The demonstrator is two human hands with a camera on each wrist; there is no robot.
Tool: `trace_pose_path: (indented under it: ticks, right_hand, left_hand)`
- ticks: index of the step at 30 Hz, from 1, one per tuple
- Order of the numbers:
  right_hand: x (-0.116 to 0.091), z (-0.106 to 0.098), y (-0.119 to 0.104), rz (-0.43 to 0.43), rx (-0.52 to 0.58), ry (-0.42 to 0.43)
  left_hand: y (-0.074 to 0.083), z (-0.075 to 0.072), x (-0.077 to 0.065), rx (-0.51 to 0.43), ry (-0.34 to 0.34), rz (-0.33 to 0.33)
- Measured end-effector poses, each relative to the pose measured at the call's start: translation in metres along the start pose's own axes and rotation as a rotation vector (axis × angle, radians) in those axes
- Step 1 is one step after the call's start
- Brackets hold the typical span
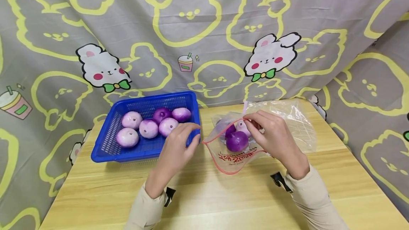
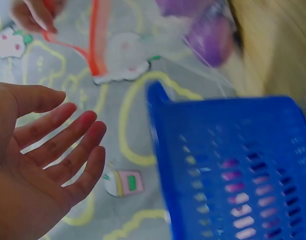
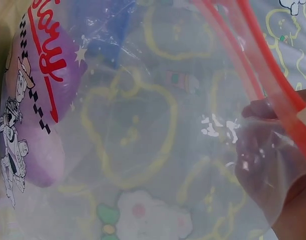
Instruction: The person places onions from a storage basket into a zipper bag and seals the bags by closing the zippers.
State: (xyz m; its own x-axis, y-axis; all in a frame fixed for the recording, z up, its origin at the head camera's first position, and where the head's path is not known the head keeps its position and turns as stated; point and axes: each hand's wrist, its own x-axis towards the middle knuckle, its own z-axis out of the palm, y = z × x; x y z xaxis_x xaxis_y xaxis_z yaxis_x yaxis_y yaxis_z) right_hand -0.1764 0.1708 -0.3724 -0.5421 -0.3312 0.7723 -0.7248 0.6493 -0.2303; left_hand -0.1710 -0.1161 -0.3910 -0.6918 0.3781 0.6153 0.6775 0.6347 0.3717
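Note:
My right hand (image 1: 274,135) pinches the red zip edge of a clear zip bag (image 1: 223,162) with red lettering, and its mouth gapes toward me. Inside the bag lie a purple onion (image 1: 237,141) and other purple and pale onions; through the film they show in the right wrist view as a purple shape (image 3: 67,75). My left hand (image 1: 175,150) holds nothing. Its fingers are spread and slightly bent in the left wrist view, beside the blue basket (image 2: 233,120). In the head view it overlaps the basket's right front corner, left of the bag's mouth.
Several purple-and-white onions, one (image 1: 127,137) at the front left, sit in the blue plastic basket (image 1: 105,157). Another clear bag (image 1: 297,120) lies flat behind my right hand. A patterned curtain (image 1: 204,13) hangs behind the wooden table (image 1: 223,201).

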Motion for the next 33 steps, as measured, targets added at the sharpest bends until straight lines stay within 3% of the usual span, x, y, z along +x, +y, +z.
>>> trace_pose_path:
  ticks: [21, 33]
  right_hand:
    - [0.000, 0.003, 0.002, 0.009, 0.011, -0.007]
    - [-0.002, 0.004, 0.002, 0.023, 0.003, -0.019]
  left_hand:
    - [-0.069, 0.000, -0.007, 0.059, 0.040, -0.177]
    - [-0.088, 0.007, -0.014, 0.170, 0.050, -0.259]
